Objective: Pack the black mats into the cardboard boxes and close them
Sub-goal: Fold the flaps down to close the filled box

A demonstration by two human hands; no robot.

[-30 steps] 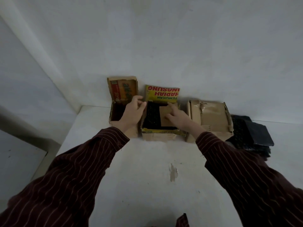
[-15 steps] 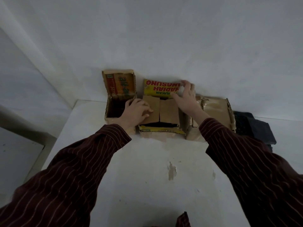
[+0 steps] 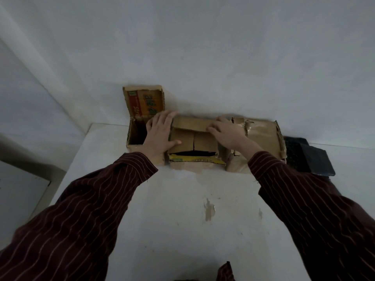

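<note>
Three cardboard boxes stand in a row against the wall. The middle box [image 3: 194,138] has its two side flaps folded in and its back flap folded down over them; a dark slit shows at its front edge. My left hand [image 3: 162,132] lies flat with spread fingers on the box's left side, thumb on the left flap. My right hand [image 3: 227,131] presses flat on the back flap at the right. The left box [image 3: 136,136] is open with its printed lid upright. The right box [image 3: 261,136] is closed. Black mats [image 3: 306,157] are stacked right of the boxes.
The boxes sit on a white table [image 3: 203,209] with a chipped patch near its middle. The wall rises directly behind the boxes. The table's left edge drops off beside the left box. My striped sleeves cover the lower left and right.
The yellow printed back flap of the middle box, upright before, has been folded down over the side flaps. My right hand came down with it; my left hand spread flat on the box.
</note>
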